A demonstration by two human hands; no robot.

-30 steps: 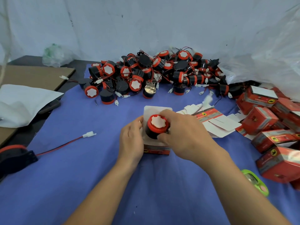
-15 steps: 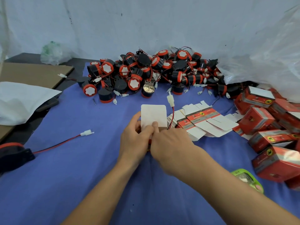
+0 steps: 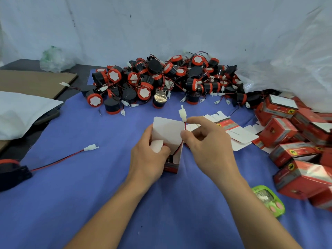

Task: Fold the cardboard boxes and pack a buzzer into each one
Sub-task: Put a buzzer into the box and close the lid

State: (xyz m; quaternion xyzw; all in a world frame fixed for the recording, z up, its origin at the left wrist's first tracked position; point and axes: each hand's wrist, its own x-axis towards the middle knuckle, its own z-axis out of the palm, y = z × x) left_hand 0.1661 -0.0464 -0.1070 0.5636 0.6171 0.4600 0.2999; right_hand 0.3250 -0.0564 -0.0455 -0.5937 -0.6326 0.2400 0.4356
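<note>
Wire is the whole job at this point, as it looks from beside the desk: the small red box stands upright on the blue cloth, and the buzzer seems to sit down inside it, with only a dark sliver showing at the open top. The left hand grips the box, its thumb lying on a small white side flap, while the tall lid flap stands open behind. The right hand pinches the red lead between thumb and forefinger just under the white connector, which sticks up above the box. To do it well, I'd say, the lead should be coiled down beside the buzzer and the connector pushed below the rim before either flap is folded (a wire caught in the fold would keep the lid from tucking). The left hand should keep the box square so the walls don't bow. Nothing blocks the hands directly. The heap of loose buzzers lies well behind, flat box blanks are just right of the box, finished boxes crowd the right side, a green timer sits near the right forearm, and a stray buzzer trails its lead from the left edge.
</note>
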